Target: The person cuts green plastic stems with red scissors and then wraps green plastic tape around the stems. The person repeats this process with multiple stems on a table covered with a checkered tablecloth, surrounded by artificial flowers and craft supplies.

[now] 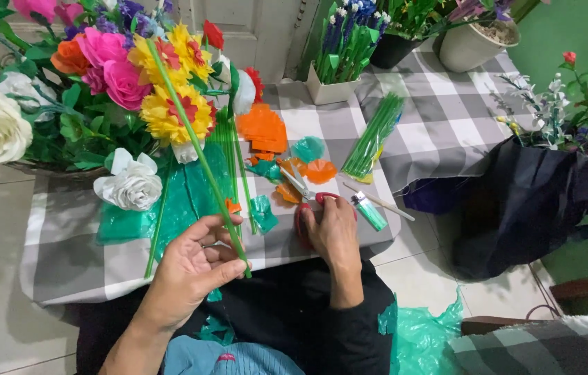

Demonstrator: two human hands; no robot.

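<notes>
A thin green flower stem (196,149) is running diagonally, its lower end pinched between thumb and fingers of the left hand (186,274), its upper end pointing up-left into the artificial bouquet (134,76). The right hand (333,232) is resting palm-down, closing over red-handled scissors (305,198) on the grey checked cloth (71,257), beside a green lighter (368,210).
</notes>
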